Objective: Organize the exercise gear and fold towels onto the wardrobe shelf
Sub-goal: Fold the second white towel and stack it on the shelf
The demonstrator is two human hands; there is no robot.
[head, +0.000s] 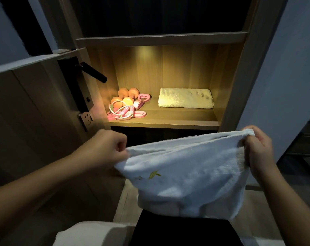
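Left hand [106, 148] and right hand [259, 148] are each pinching closed on a top corner of the white towel [186, 174], stretching it taut for folding, below the shelf's [168, 121] front edge; a folded towel [186, 100] is lying at its right rear.

bare forearms, white top [90, 233]; dark trousers [182, 229]

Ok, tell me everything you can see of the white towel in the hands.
The white towel is soft terry cloth, doubled over, with a small yellow-green leaf motif near its lower left. It hangs in the air below the lit shelf, touching nothing there. The left hand pinches its upper left corner and the right hand its upper right, stretching the top edge. The lower part sags loosely in front of the person's lap.
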